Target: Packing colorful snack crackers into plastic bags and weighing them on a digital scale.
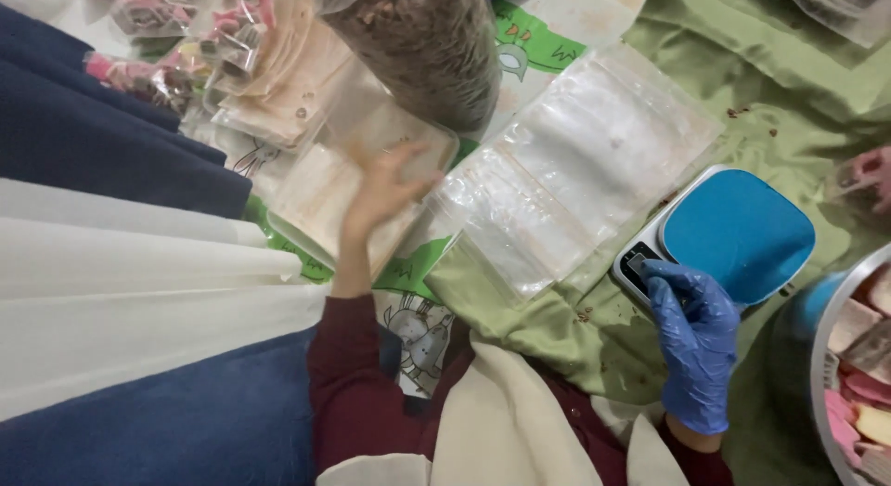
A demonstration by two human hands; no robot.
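Observation:
My left hand (382, 191) is bare and blurred, resting flat with fingers spread on a stack of clear plastic bags with pale card inserts (320, 194). My right hand (694, 342), in a blue glove, touches the front panel of a small digital scale (738, 231) with a blue weighing plate. Between the two hands lies a row of overlapping clear empty bags (566, 166) on the green cloth (798, 105).
A large clear sack of brown material (427, 50) lies at the top. Packed pink items in bags (167, 40) sit top left. A metal bowl (821, 356) with pink and cream pieces stands at the right edge. Another person's hand (872, 175) shows far right.

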